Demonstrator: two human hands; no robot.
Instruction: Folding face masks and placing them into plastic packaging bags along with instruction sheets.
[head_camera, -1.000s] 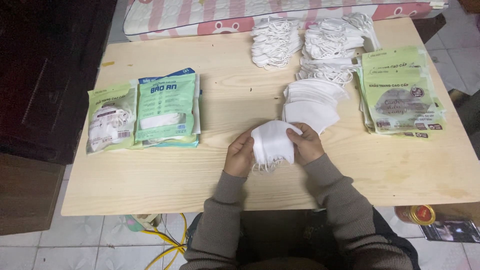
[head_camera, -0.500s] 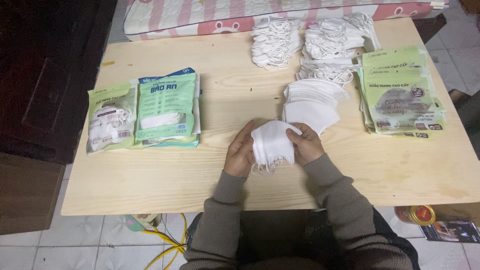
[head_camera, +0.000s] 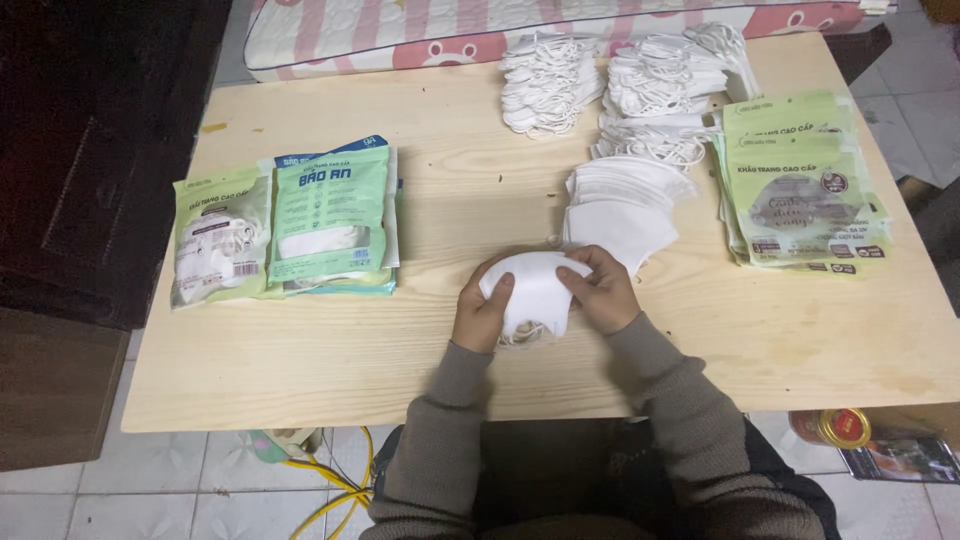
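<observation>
A small stack of white face masks (head_camera: 535, 290), folded flat, sits between both grips, its ear loops hanging beneath toward the worktop.

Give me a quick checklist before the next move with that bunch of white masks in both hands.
1. Left hand grips the mask bunch: ok.
2. Right hand grips its other side: ok.
3. Bunch edges squared up: cannot tell, hands cover them.
4. Loose mask stack within reach, just beyond the bunch: ok.
5. Empty green pouches stacked to the right: ok.
6. Bare table beside the filled packs: ok.
</observation>
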